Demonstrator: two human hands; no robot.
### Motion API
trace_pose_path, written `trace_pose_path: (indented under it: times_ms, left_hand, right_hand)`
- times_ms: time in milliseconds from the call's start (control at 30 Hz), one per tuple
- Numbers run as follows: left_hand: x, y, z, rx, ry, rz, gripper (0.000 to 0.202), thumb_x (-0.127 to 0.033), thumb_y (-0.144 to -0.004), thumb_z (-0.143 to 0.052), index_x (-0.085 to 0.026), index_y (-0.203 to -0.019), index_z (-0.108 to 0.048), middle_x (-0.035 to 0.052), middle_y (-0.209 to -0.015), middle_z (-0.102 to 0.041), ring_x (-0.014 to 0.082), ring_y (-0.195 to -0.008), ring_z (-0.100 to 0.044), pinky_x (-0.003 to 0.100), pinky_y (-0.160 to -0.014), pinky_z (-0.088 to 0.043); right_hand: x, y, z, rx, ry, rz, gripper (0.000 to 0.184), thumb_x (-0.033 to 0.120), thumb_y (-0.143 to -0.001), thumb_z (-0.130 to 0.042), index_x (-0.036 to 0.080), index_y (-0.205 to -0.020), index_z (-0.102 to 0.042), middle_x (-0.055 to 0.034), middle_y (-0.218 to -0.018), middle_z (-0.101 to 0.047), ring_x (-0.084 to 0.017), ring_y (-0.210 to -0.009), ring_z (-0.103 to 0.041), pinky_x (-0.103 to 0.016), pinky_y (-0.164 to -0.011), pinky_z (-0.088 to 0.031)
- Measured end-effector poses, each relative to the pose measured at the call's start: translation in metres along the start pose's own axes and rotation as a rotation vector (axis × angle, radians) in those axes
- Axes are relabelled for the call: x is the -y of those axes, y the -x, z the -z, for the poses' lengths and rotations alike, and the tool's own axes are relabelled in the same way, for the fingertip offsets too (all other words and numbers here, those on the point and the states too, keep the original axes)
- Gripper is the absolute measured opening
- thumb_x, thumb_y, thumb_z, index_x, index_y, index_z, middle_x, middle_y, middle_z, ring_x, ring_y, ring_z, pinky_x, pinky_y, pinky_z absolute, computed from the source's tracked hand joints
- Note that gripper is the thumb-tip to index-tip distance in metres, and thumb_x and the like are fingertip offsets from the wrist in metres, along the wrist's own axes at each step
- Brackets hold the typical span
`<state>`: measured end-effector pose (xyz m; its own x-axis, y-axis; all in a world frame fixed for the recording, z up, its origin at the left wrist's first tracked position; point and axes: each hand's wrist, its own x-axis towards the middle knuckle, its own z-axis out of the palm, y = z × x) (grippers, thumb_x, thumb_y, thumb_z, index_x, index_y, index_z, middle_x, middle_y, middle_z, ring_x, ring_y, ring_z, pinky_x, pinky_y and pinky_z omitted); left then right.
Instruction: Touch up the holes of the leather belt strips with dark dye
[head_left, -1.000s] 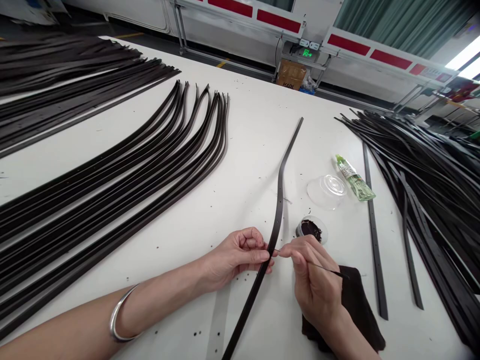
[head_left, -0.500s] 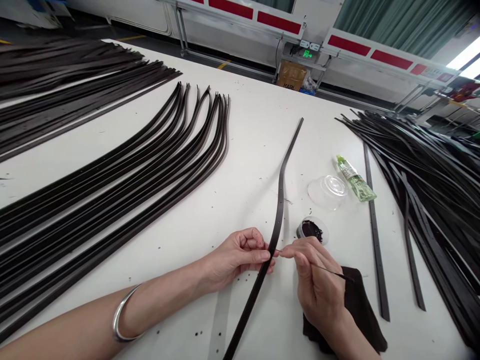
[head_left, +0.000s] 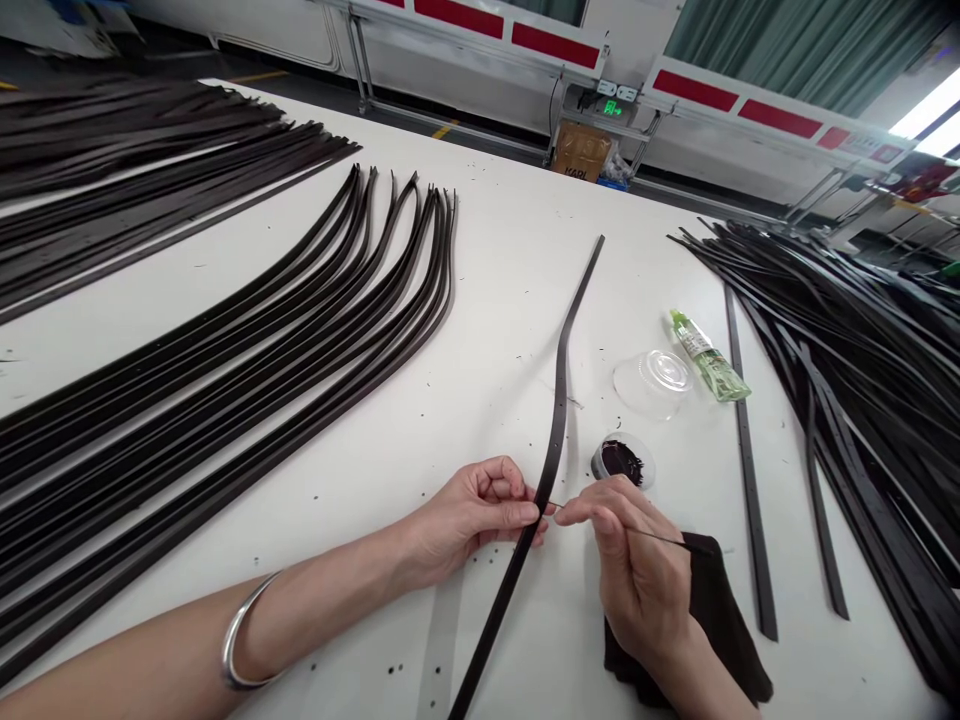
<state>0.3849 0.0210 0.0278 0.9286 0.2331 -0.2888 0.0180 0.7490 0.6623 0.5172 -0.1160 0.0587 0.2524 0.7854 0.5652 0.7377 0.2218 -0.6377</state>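
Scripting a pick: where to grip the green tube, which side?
Pinch the green tube across its middle, from straight above. It lies flat on the white table, with the clear plastic lid close on one side and a dark strip near its lower end, so a side approach is cramped.

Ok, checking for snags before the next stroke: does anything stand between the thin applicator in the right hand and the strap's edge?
Nothing visible does. The tip of the thin applicator in the right hand reaches the edge of the dark leather strap, which the left hand pinches.
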Motion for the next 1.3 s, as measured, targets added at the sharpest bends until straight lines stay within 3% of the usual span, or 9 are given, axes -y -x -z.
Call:
trace_pose_path:
  times_ms: [200, 333, 433, 567, 767, 933, 1000, 1133, 1300]
  left_hand:
    - [0.001, 0.001, 0.001, -0.024, 0.049, 0.012, 0.029, -0.015, -0.076, -0.078, -0.018, -0.073, -0.05, -0.0015, -0.075, -0.063, 0.0187, -0.085, -0.069, 0.031, -0.077, -0.054]
    - [0.001, 0.001, 0.002, -0.012, 0.069, -0.009, 0.029, -0.015, -0.076, -0.078, -0.018, -0.073, -0.05, -0.0001, -0.077, -0.064, 0.0179, -0.083, -0.068, 0.032, -0.076, -0.054]
    - [0.0, 0.002, 0.002, 0.011, 0.057, -0.017, 0.027, -0.015, -0.078, -0.076, -0.018, -0.075, -0.05, 0.0026, -0.084, -0.068, 0.0157, -0.077, -0.068, 0.033, -0.078, -0.054]
    - [-0.002, 0.005, 0.001, 0.039, 0.07, 0.027, 0.019, -0.017, -0.081, -0.074, -0.017, -0.08, -0.055, 0.0064, -0.087, -0.071, 0.0136, -0.075, -0.068, 0.03, -0.077, -0.053]
    - [-0.002, 0.007, 0.001, 0.07, 0.077, 0.095, 0.018, -0.021, -0.079, -0.077, -0.015, -0.082, -0.059, 0.0106, -0.09, -0.074, 0.0139, -0.071, -0.068, 0.028, -0.074, -0.054]
    - [-0.004, 0.005, -0.001, -0.002, 0.073, 0.109, 0.023, -0.021, -0.074, -0.081, -0.015, -0.079, -0.059, 0.01, -0.09, -0.075, 0.0135, -0.071, -0.069, 0.028, -0.077, -0.054]
    - [-0.006, 0.005, -0.002, -0.041, 0.061, 0.129, 0.023, -0.02, -0.074, -0.081, -0.016, -0.08, -0.059, 0.0098, -0.093, -0.075, 0.0132, -0.072, -0.069, 0.027, -0.079, -0.054]
    - [-0.01, 0.004, -0.002, -0.05, 0.034, 0.15, 0.021, -0.019, -0.075, -0.08, -0.016, -0.082, -0.06, 0.0075, -0.096, -0.074, 0.0127, -0.076, -0.07, 0.024, -0.081, -0.053]
    - [-0.01, 0.003, 0.002, -0.057, 0.014, 0.179, 0.019, -0.02, -0.077, -0.078, -0.018, -0.085, -0.061, 0.006, -0.099, -0.074, 0.0128, -0.08, -0.07, 0.023, -0.083, -0.052]
  right_hand:
    - [-0.001, 0.003, -0.002, -0.333, -0.143, -0.404, 0.027, 0.022, -0.1, -0.036, 0.017, -0.094, -0.062, -0.0057, -0.092, -0.068, -0.015, -0.072, -0.069, -0.032, -0.068, -0.057]
    - [-0.001, -0.006, -0.011, -0.218, -0.287, -0.585, 0.01, 0.029, -0.091, -0.06, 0.019, -0.09, -0.057, -0.006, -0.103, -0.063, -0.02, -0.097, -0.068, -0.032, -0.08, -0.059]
    - [-0.005, -0.009, -0.015, -0.126, -0.405, -0.627, 0.02, 0.028, -0.083, -0.069, 0.02, -0.083, -0.051, -0.0018, -0.089, -0.061, -0.017, -0.087, -0.068, -0.028, -0.073, -0.058]
    - [-0.011, -0.019, -0.012, -0.177, -0.444, -0.676, 0.027, 0.032, -0.078, -0.075, 0.02, -0.083, -0.051, -0.0007, -0.08, -0.061, -0.017, -0.079, -0.066, -0.026, -0.065, -0.055]
    - [-0.013, -0.038, 0.004, -0.23, -0.366, -0.669, 0.029, 0.038, -0.076, -0.076, 0.018, -0.086, -0.057, -0.0016, -0.077, -0.064, -0.016, -0.072, -0.065, -0.028, -0.065, -0.054]
    - [-0.022, -0.026, 0.027, -0.221, -0.268, -0.564, 0.035, 0.042, -0.093, -0.054, 0.021, -0.121, -0.059, -0.0101, -0.118, -0.065, -0.022, -0.106, -0.065, -0.042, -0.092, -0.053]
    - [-0.028, -0.02, 0.04, -0.213, -0.22, -0.564, 0.039, 0.043, -0.097, -0.046, 0.021, -0.128, -0.057, -0.0099, -0.116, -0.067, -0.022, -0.102, -0.067, -0.043, -0.088, -0.054]
    - [-0.042, -0.013, 0.054, -0.152, 0.092, -0.525, 0.034, 0.042, -0.098, -0.043, 0.021, -0.1, -0.07, -0.0039, -0.082, -0.069, -0.017, -0.075, -0.064, -0.035, -0.071, -0.052]
    - [-0.056, -0.011, 0.044, -0.118, 0.43, -0.275, 0.037, 0.03, -0.101, -0.038, 0.02, -0.071, -0.058, -0.0009, -0.067, -0.06, -0.015, -0.071, -0.054, -0.03, -0.066, -0.044]
